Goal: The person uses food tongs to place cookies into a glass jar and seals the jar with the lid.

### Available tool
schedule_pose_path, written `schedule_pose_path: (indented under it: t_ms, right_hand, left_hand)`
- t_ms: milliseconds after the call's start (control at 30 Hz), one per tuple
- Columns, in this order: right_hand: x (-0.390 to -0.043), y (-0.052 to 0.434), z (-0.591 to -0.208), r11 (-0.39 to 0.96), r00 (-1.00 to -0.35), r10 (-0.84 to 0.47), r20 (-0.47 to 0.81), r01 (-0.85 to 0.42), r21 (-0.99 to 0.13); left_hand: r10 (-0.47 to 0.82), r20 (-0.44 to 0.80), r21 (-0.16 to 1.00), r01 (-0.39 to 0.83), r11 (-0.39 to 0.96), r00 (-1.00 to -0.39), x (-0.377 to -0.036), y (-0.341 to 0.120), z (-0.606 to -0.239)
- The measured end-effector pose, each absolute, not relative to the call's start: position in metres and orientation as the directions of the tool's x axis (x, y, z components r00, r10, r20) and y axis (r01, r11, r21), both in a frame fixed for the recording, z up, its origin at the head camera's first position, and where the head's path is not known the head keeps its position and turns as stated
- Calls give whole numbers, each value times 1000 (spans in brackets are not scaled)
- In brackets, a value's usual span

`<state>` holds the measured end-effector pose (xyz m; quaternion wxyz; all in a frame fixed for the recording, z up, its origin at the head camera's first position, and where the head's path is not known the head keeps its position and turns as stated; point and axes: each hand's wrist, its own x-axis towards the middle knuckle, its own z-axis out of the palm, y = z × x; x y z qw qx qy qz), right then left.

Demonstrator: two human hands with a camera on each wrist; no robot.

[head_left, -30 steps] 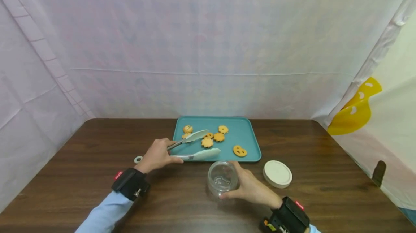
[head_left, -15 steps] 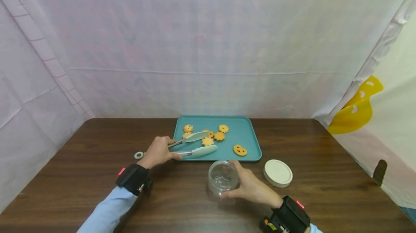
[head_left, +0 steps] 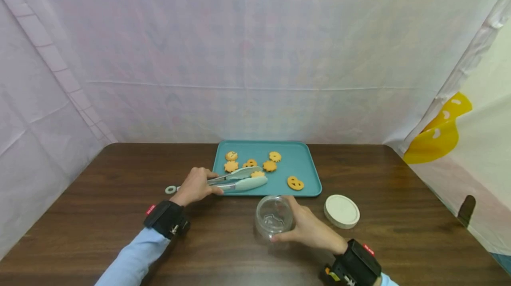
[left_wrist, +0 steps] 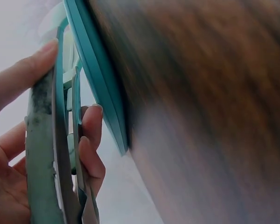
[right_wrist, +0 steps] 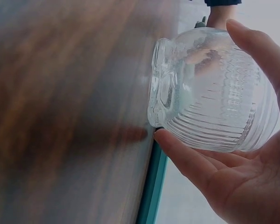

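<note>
My left hand grips metal tongs with pale green tips over the tray's left front. Their tips stand close together, with a flower-shaped cookie partly hidden between or beneath them; whether they pinch it I cannot tell. In the left wrist view, thumb and fingers hold opposite arms of the tongs. My right hand holds a lidless clear glass jar by its right side, upright on the table before the tray. The right wrist view shows thumb and fingers around the ribbed jar.
A teal tray lies at the table's back edge. On it are several cookies, among them a pretzel-shaped one at right and a flower-shaped one at left. A white lid lies right of the jar. Cloth curtains surround the table.
The tongs' arms have drawn together, the far tip coming down toward the near one around the front cookie. My right hand and the jar have stayed in place.
</note>
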<state>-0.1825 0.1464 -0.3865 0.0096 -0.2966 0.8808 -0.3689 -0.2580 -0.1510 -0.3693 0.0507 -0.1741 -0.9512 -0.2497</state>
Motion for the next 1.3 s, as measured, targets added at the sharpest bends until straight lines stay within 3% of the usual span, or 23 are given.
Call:
schedule_pose_path:
  t_ms: [600, 1300]
  right_hand:
    - [-178, 150, -385, 552, -821, -530, 212, -524, -649]
    - [-184, 152, -387, 548, -810, -534, 242, -550, -630]
  left_hand:
    - [281, 261, 481, 377, 792, -924, -250, -156, -367]
    - [427, 448, 567, 619, 543, -786, -222, -177, -343]
